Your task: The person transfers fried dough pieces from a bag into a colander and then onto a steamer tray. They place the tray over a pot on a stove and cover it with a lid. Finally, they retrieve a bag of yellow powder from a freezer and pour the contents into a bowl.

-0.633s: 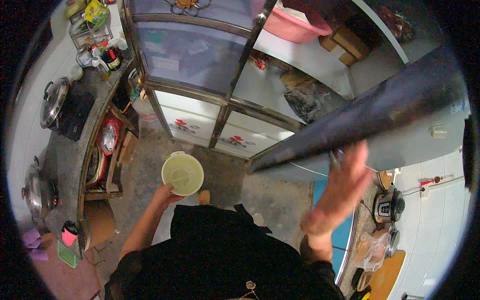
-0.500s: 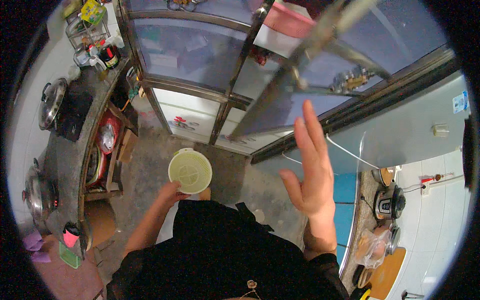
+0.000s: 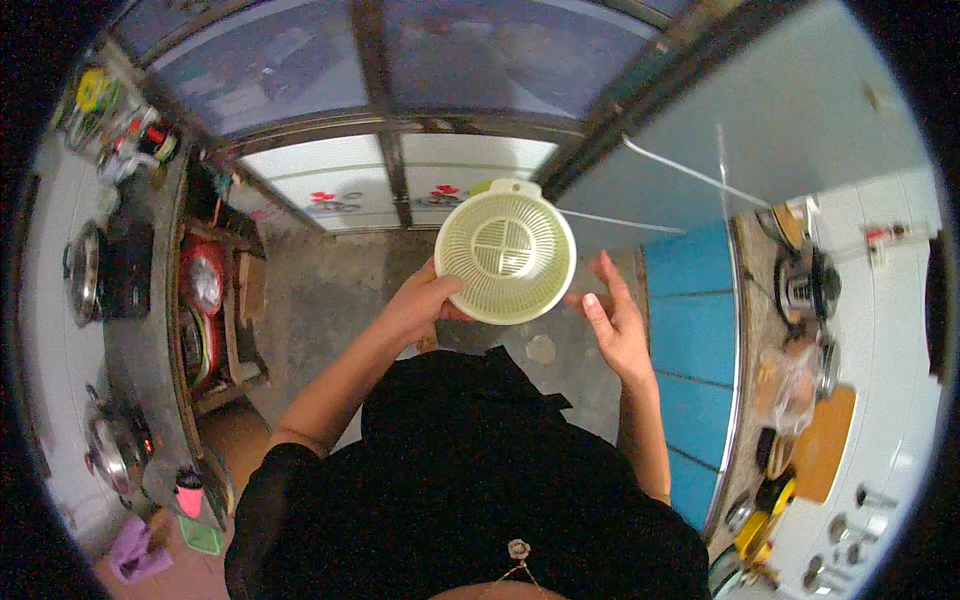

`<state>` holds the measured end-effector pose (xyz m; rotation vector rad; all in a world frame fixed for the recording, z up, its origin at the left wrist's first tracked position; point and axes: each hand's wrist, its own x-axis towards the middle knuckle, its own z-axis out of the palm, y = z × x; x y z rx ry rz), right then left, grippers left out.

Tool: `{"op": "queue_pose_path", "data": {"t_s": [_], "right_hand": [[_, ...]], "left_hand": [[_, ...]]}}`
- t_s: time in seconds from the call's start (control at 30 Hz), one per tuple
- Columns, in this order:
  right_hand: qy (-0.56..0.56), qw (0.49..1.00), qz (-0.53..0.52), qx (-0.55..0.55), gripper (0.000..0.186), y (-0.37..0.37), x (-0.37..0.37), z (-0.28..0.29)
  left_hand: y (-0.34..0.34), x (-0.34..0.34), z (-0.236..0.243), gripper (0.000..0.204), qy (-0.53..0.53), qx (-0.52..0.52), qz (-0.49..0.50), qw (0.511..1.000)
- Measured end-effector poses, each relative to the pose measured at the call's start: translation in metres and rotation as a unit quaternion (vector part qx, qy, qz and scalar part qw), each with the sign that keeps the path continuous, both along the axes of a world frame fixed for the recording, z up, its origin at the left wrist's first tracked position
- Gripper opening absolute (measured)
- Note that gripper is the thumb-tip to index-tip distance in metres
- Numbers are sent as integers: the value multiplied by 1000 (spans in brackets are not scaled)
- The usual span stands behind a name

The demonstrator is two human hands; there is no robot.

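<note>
A pale green plastic colander (image 3: 520, 275) with a slotted base is held up near the middle of the view. My left hand (image 3: 420, 300) grips its lower-left rim, thumb over the edge and fingers underneath. My right hand (image 3: 615, 320) is just off the colander's right side, fingers apart and slightly curved; whether a fingertip touches the rim I cannot tell. Behind stands a metal-framed cabinet (image 3: 470, 70) with bluish glass panes and white lower panels with red flower decals (image 3: 330, 200).
A dark counter (image 3: 145, 360) on the left carries pots (image 3: 115, 445), bottles and jars (image 3: 130, 135) above shelves. On the right, a counter over blue doors (image 3: 685, 330) holds a cooker (image 3: 808, 285), a bagged item (image 3: 795, 385) and an orange board (image 3: 830, 440). Concrete floor (image 3: 300, 280) lies below.
The cabinet's glass door has swung shut over the shelves. My right hand has come down from the door beside the colander, which has moved up and right in my left hand. The view has shifted.
</note>
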<state>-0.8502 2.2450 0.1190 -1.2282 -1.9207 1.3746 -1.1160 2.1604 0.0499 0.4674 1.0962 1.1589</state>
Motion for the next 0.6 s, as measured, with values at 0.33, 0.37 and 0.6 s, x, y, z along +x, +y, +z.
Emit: {"op": "queue_pose_path", "data": {"t_s": [0.33, 0.37, 0.6], "right_hand": [[324, 914, -195, -143, 59, -95, 214, -19], [348, 901, -218, -143, 58, -103, 236, -19], [387, 849, -323, -157, 53, -136, 324, -35]], "left_hand": [[25, 237, 41, 53, -20, 44, -255, 966], [24, 259, 42, 56, -26, 60, -280, 958], [52, 349, 39, 86, -133, 96, -434, 886]]}}
